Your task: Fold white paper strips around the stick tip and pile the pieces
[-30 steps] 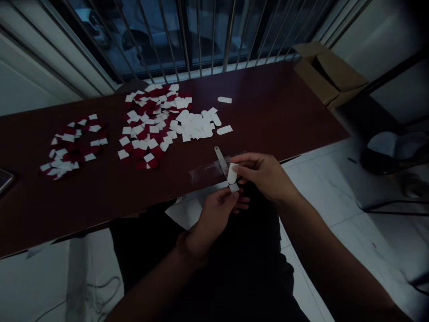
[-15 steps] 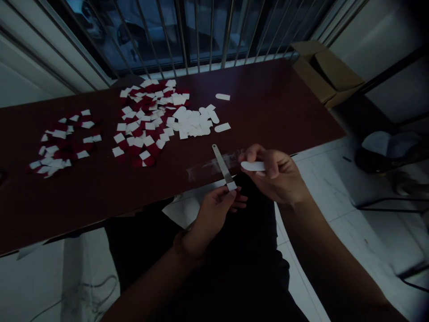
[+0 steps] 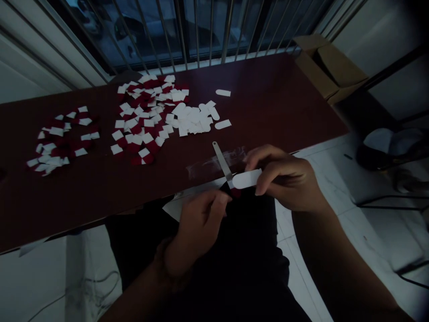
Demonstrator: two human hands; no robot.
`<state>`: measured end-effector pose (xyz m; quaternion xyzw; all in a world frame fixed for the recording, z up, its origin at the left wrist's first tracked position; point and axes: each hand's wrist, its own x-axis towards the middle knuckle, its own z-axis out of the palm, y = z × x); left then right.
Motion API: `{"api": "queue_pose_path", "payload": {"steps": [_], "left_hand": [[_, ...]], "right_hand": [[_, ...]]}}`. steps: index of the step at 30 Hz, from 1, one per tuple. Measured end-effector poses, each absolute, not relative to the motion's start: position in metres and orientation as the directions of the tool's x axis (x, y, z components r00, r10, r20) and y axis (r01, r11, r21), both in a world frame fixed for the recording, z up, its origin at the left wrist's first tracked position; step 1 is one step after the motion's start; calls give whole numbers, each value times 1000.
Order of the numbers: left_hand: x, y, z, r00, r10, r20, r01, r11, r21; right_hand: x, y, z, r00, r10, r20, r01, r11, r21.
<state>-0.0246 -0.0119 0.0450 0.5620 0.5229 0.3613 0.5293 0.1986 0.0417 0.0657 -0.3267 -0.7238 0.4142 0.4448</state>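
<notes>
My right hand [image 3: 284, 179] pinches a white rounded strip [image 3: 247, 178] between thumb and fingers, just past the front edge of the dark red table [image 3: 278, 112]. My left hand [image 3: 197, 221] is closed below it, its fingers holding the lower end of a thin metal strip [image 3: 222, 160] that points up and away over the table edge. A small red-and-white piece sits where the two hands meet. A clear plastic film [image 3: 214, 163] lies on the table behind the metal strip.
Two heaps of red-and-white pieces lie on the table, one at far left [image 3: 60, 141], a larger one in the middle [image 3: 147, 116]. Beside it is a pile of white strips [image 3: 194, 116]. An open cardboard box [image 3: 330, 67] stands at right. Window bars run behind.
My right hand peeled the white strip away from the piece at the left hand, turned it flat, and now holds it lower and closer. My left hand dropped slightly and curled in.
</notes>
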Motion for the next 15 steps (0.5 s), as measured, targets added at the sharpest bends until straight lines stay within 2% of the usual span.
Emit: {"api": "queue_pose_path", "payload": {"steps": [3, 5, 8, 11, 15], "left_hand": [[-26, -9, 60, 235, 948, -214, 7, 219, 976], [-23, -5, 59, 216, 939, -269, -19, 279, 960], [-17, 0, 47, 85, 959, -272, -60, 277, 959], [-14, 4, 36, -2, 974, -228, -77, 227, 971], [-14, 4, 34, -20, 983, -183, -42, 182, 982]], "right_hand": [[195, 40, 66, -510, 783, 355, 132, 479, -868], [192, 39, 64, -501, 800, 330, 129, 446, -885], [186, 37, 60, -346, 920, 184, 55, 216, -975], [180, 36, 58, -295, 955, -21, -31, -32, -999], [171, 41, 57, -184, 977, -109, 35, -104, -994]]}}
